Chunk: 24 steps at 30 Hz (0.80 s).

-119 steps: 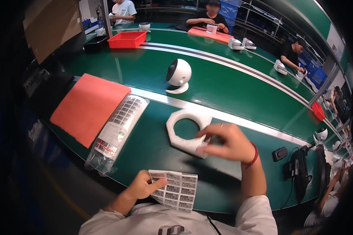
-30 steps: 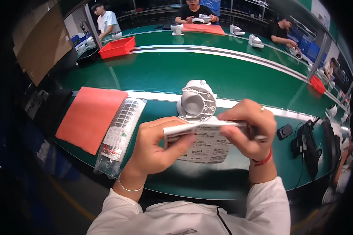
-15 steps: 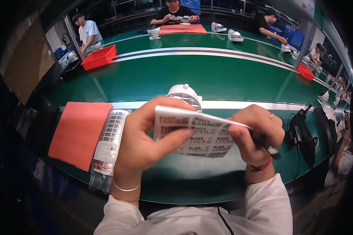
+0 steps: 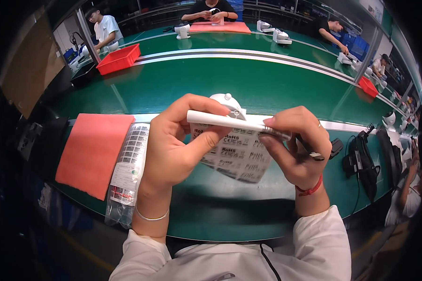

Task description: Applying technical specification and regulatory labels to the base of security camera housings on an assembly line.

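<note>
Both hands grip a white sheet of labels (image 4: 243,158) printed in grey and black, its upper edge curled over into a roll. My left hand (image 4: 176,145) pinches the sheet's left end between thumb and fingers. At the right end, my right hand (image 4: 302,147) has thumb and index finger closed on the roll. A slim dark tool (image 4: 317,156) sticks out from that same hand; its kind is unclear. Just beyond the sheet stands a white rounded plastic housing (image 4: 227,99), partly hidden by the sheet and my left fingers.
Left of me lie a salmon foam mat (image 4: 96,157) and a clear bag of label sheets (image 4: 129,166). Black cabled equipment (image 4: 361,161) rests at the right. A red bin (image 4: 119,59) sits far left. Several people work across the green bench (image 4: 187,84), among white devices.
The sheet has tipped and its top edge now shows as a roll, with the lower part hanging down. My right fingers have shifted along the edge. The view has tilted slightly.
</note>
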Available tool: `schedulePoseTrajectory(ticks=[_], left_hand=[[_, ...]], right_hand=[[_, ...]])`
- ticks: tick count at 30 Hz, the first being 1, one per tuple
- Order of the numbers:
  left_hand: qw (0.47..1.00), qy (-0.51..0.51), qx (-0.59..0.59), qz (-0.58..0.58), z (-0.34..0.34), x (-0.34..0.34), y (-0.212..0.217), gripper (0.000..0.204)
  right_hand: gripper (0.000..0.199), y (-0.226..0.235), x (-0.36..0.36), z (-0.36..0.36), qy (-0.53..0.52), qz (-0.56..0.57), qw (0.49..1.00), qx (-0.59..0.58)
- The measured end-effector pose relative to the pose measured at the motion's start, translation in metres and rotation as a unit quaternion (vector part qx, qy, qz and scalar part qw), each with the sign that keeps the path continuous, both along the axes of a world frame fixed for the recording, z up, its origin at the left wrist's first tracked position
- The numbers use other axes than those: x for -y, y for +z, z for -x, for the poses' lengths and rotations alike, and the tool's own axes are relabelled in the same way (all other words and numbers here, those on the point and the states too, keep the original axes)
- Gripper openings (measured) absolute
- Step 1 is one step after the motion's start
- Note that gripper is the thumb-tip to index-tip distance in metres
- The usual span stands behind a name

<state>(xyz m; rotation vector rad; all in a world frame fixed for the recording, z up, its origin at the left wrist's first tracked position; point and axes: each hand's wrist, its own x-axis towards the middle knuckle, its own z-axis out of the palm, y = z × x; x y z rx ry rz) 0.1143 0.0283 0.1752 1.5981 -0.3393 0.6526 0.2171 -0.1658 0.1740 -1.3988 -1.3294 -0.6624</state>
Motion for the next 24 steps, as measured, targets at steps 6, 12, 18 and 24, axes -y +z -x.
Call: schedulePoseTrajectory(ticks=[6, 12, 18, 24], left_hand=[[1.000, 0.010, 0.002, 0.018, 0.001, -0.003, -0.003, 0.016], [1.000, -0.024, -0.011, 0.016, -0.002, -0.008, -0.005, 0.019], [0.998, -0.020, -0.059, 0.032, -0.005, 0.002, -0.003, 0.021], [0.999, -0.021, -0.029, 0.039, -0.009, 0.003, -0.005, 0.022]], right_hand=[[0.017, 0.004, 0.005, 0.003, -0.033, 0.033, 0.999, 0.002], [0.010, -0.005, 0.001, -0.002, -0.019, 0.012, 1.000, 0.009], [0.009, -0.009, -0.001, -0.008, -0.019, -0.003, 0.999, -0.044], [0.016, -0.010, -0.002, -0.009, 0.016, 0.002, 0.996, -0.087]])
